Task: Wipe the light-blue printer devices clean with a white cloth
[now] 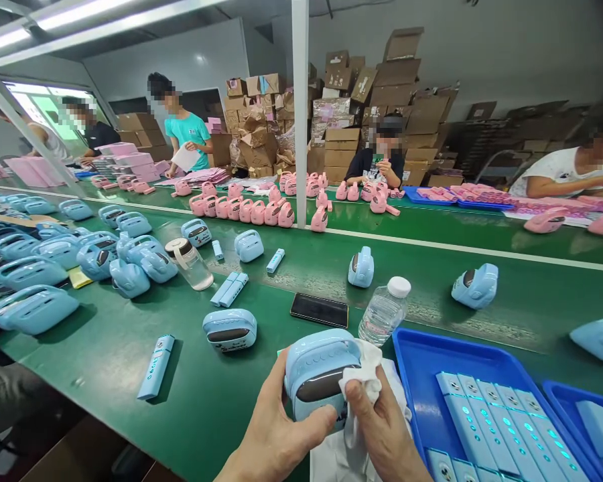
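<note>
At your far left, a group of light-blue handled casings [55, 253] sits on the green workbench [100, 381]. Nearer you lies a single blue bar [155, 367], and beyond it a clear lidded jar [193, 266] leans over. Next comes a lone blue casing [230, 331] with a dark oval window. Your left hand [281, 428] grips the left side of the held casing [316, 385], thumb across its lower front, in front of you at the bench's near edge. A black smartphone [320, 310] lies just beyond it. Your right hand [384, 425] pinches a white cloth [364, 371] against the held casing's right end. Farther right stand a capped plastic bottle [384, 312] and a blue tray [422, 375] with a row of light-blue bars [505, 422] in it.
</note>
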Available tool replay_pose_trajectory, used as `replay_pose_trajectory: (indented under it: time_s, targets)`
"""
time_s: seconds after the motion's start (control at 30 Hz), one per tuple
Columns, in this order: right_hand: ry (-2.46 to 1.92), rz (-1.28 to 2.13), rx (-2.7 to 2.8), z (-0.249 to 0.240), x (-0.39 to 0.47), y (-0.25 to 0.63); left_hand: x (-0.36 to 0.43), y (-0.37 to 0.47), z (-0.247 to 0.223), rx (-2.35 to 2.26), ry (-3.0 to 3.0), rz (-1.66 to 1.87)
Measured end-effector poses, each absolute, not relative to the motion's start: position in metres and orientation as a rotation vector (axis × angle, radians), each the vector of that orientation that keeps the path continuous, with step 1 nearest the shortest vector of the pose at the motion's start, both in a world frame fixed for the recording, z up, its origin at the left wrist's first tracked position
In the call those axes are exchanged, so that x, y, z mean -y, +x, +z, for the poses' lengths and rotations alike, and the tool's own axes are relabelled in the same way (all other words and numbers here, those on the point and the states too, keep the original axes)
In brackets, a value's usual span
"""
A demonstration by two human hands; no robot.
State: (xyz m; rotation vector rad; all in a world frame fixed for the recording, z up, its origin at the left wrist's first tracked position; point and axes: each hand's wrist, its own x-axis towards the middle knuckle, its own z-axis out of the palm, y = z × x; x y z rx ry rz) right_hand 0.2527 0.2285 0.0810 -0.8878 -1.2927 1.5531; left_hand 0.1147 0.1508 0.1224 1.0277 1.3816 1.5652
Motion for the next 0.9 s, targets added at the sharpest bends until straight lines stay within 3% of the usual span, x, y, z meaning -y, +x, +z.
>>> replay_pose_trajectory:
  time_s: [0.2, 0.4, 0.73, 0.9]
  targets:
    - [-1.099, 1.534, 1.317, 0.094, -0.218, 0.253, -0.149, 0.120, 0.118, -1.283, 1.072, 1.566]
    - [-0.988, 1.407, 1.436, 0.095, -0.219, 0.245, -0.144, 0.129, 0.103, -1.702, 1.144, 1.563]
    - [-0.909, 1.297, 1.562, 0.067, -0.230, 0.256, -0.143, 0.129, 0.113, -1.644, 1.042, 1.572]
    - [-0.858, 1.440, 1.540, 0.073, -0.227, 0.251, -0.143, 0.131, 0.115, -1.627, 0.975, 1.603]
